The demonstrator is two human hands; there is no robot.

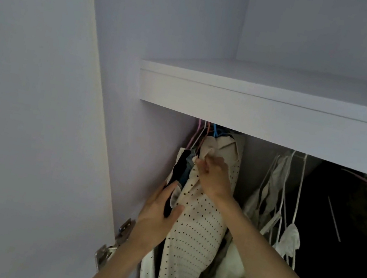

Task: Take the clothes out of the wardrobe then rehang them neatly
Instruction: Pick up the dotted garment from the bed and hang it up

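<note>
My right hand (213, 178) has a pinching grip on the shoulder of the cream black-dotted knit top (195, 234) hanging at the rail's left end, my left hand (159, 213) curled round a dark garment (177, 174) beside it, so I judge unhooking its hanger comes next

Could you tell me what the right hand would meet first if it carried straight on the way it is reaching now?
Probably the cluster of hanger hooks above the right hand, then the shelf's underside; depth is unclear.
</note>
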